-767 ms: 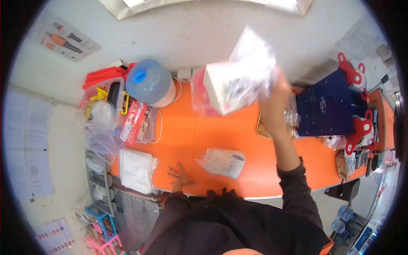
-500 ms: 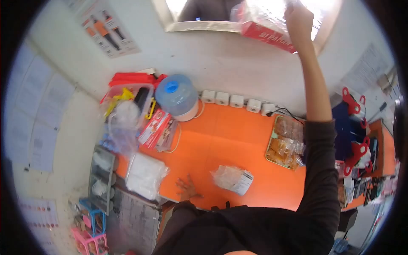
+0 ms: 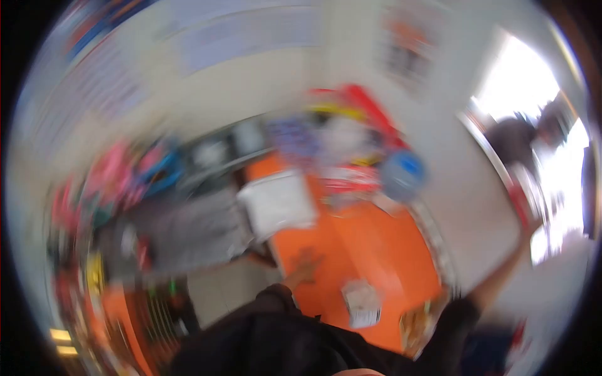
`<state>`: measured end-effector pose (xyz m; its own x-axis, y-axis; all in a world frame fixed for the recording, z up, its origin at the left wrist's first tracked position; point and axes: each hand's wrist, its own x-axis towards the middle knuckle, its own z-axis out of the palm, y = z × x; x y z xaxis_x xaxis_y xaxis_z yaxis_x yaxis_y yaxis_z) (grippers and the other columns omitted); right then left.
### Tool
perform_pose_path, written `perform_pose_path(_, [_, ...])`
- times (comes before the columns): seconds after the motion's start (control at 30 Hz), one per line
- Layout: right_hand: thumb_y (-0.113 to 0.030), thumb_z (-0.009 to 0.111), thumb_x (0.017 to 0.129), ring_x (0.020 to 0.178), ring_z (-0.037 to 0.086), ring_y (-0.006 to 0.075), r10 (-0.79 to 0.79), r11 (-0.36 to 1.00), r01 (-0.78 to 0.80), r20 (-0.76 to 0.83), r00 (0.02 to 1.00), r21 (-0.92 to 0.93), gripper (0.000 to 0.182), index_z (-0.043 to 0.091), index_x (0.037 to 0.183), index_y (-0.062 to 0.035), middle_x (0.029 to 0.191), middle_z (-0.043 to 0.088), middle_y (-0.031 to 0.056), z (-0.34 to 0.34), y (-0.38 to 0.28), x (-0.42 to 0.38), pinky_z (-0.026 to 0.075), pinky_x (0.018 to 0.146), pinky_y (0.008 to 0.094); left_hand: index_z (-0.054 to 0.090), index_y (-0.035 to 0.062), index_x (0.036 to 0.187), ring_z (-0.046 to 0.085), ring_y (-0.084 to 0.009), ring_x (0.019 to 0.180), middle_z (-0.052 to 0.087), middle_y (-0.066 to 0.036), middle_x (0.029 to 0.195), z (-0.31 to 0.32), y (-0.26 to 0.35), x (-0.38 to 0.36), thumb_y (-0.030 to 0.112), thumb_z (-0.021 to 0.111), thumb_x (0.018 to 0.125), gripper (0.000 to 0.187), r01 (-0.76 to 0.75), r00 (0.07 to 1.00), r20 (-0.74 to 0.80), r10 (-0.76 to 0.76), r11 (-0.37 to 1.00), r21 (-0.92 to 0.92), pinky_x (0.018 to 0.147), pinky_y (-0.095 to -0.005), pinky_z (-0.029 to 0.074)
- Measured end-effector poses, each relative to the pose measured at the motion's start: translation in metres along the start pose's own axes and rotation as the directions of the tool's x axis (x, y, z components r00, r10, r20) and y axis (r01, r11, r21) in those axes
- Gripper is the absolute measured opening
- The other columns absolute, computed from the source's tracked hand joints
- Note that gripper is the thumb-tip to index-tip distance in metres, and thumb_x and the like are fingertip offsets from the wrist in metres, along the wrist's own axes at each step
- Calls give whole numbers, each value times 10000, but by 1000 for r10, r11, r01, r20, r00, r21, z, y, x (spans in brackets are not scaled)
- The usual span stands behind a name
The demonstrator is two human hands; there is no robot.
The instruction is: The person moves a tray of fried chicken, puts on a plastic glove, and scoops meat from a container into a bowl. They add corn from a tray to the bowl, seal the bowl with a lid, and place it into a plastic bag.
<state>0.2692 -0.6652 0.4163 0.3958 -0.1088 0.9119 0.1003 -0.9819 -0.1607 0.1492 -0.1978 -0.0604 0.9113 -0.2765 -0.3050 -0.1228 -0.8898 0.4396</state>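
My left hand lies flat on the orange table, fingers spread and holding nothing. My right arm reaches out to the window opening, where my right hand is blurred but appears closed on the plastic bag around a red and white box. A person in dark clothing is on the far side of the window, close to the bag. Between my arms on the table sits a small clear packet with a white label.
A stack of white plastic bags lies at the table's left edge. Behind it stand a blue-lidded container, a red box and a cluttered bin. A tray of packaged food is near my right arm.
My view has swung left and blurred, so the window now appears at the right. My left hand stays on the table; my right hand remains at the window beside the bagged box.
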Motion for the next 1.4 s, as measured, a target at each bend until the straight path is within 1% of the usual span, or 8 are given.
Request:
perform_pose_path(0.2, [7, 477, 805, 690, 582, 254, -230, 617, -119, 323, 918, 778, 527, 378, 1319, -52, 872, 603, 160, 13, -307, -176, 479, 567, 319, 626, 102, 897, 397, -257, 1213, 559, -76, 1114, -62, -121, -186, 186, 580, 787, 146, -160, 755, -651, 79, 985, -66, 1004, -536, 245])
perform_pose_path(0.33, [69, 465, 781, 674, 554, 155, -600, 233, -730, 686, 411, 642, 730, 196, 1429, -133, 880, 585, 80, 57, -471, -374, 446, 477, 254, 612, 81, 733, 482, -285, 1104, 578, -84, 1033, -128, -234, -438, 186, 636, 706, 111, 372, 330, -927, -178, 927, -46, 897, -475, 370])
perform_pose_path(0.53, [-135, 582, 829, 742, 605, 225, -899, 410, -598, 416, -137, 689, 443, 485, 1244, -13, 852, 628, 138, -108, -712, -504, 476, 702, 327, 586, 96, 795, 444, -317, 1074, 519, -91, 1100, -140, -297, -854, 158, 669, 676, 158, 872, -373, -871, -319, 200, -446, 852, -494, 361])
perform_pose_path(0.8, [-142, 573, 852, 701, 563, 104, -944, 228, -555, 43, -326, 800, 438, 465, 1273, -92, 929, 581, 83, -196, -899, -635, 499, 536, 250, 498, 16, 1135, 204, -287, 1343, 256, -87, 1423, -132, -366, -1107, 108, 607, 705, 454, 910, -396, -810, -432, -300, -285, 990, -541, 291])
perform_pose_path(1.03, [-184, 537, 882, 774, 560, 128, -835, 518, -700, 115, -538, 491, 346, 501, 1211, -83, 957, 539, 60, -220, -1067, -734, 531, 566, 273, 228, 116, 1415, 48, -247, 1392, 58, -79, 1506, -129, -469, -1230, 212, 644, 718, 817, 749, -493, -731, -472, -658, -80, 1077, -563, 126])
perform_pose_path(1.2, [-262, 440, 934, 658, 537, 129, -943, 323, -492, 316, -101, 808, 290, 525, 1135, -72, 845, 538, 48, -161, -1200, -883, 487, 508, 258, 17, 325, 1435, 22, -237, 1391, -7, -31, 1512, -125, -506, -1319, 523, 714, 608, 1099, 735, -360, -771, -526, -668, 112, 1071, -615, 57])
perform_pose_path(1.33, [-273, 431, 940, 617, 537, 153, -954, 298, -457, 253, -159, 838, 296, 544, 1098, -51, 837, 556, 67, -155, -1268, -944, 465, 483, 280, -79, 445, 1386, -50, -154, 1386, -70, 111, 1498, -99, -471, -1387, 660, 554, 686, 968, 788, -283, -640, -714, -554, 269, 1092, -596, 13])
perform_pose_path(1.4, [-296, 419, 938, 916, 557, 319, -814, 545, -335, 388, -432, 769, 361, 557, 1069, 11, 1013, 581, 179, -191, -1293, -918, 421, 811, 403, -104, 450, 1379, -79, -150, 1383, -103, 141, 1489, -68, -455, -1427, 693, 498, 706, 935, 662, -163, -528, -834, -489, 568, 1098, -571, -13])
